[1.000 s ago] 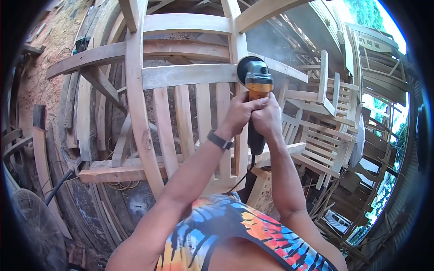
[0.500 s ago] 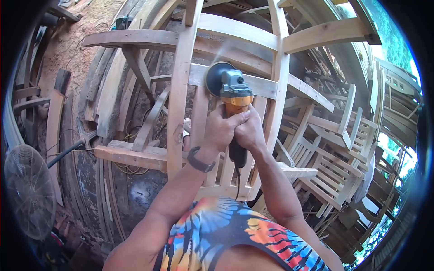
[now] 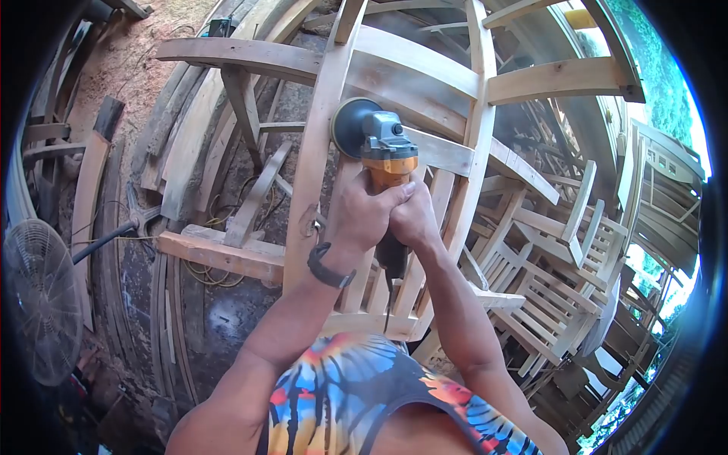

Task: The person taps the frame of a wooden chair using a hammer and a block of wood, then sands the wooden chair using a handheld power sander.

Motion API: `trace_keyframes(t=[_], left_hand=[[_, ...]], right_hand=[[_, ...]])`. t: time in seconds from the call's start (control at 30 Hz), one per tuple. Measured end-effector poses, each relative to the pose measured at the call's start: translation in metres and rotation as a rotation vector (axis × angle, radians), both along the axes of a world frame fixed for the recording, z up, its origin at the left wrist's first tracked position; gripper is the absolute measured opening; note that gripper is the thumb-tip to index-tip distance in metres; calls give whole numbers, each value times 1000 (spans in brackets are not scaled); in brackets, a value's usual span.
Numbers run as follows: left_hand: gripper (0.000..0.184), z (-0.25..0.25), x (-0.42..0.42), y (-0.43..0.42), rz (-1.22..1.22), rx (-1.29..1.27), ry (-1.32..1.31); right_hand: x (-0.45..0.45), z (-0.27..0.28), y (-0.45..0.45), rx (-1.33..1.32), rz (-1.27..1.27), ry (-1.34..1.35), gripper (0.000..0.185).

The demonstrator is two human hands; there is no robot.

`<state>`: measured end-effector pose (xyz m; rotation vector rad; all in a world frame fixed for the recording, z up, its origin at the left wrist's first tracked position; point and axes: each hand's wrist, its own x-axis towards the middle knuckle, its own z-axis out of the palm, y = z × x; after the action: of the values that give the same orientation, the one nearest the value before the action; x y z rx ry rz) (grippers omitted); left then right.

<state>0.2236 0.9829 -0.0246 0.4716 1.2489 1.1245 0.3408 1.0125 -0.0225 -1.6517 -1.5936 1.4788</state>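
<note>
Both hands hold an angle grinder (image 3: 390, 144) with a grey head, orange collar and dark body. My left hand (image 3: 362, 216), its wrist wearing a dark band, is closed round the collar and body from the left. From the right, my right hand (image 3: 415, 218) wraps the body, its fingers meeting the left hand. The round sanding disc (image 3: 353, 127) is at the left end of a crosspiece, beside the left post (image 3: 309, 171) of a pale wooden chair frame (image 3: 421, 57). Whether the disc touches the wood I cannot tell. Haze hangs over the upper rails.
A pedestal fan (image 3: 44, 299) stands at the left. Long boards (image 3: 178, 148) lie on the dusty ground beside the frame. Slatted wooden chairs (image 3: 557, 265) are stacked to the right. The grinder's cord (image 3: 389, 303) runs down towards my body.
The grinder and both hands have moved left along the chair frame, bringing the disc nearer the left post. The view has shifted slightly. Both hands keep their grip.
</note>
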Motion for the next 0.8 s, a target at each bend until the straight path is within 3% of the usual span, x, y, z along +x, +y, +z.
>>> trace_keyframes(t=[0.5,0.7,0.8], left_hand=[[46,-25,14,6,1,73,8],[47,-1,-5,8,8,60,6],[48,-8,0,14,32,203,129]], right_hand=[[9,3,6,-57,-21,-76,44],[-1,-1,4,0,-36,5,42],[1,0,11,-13,-27,2,43]])
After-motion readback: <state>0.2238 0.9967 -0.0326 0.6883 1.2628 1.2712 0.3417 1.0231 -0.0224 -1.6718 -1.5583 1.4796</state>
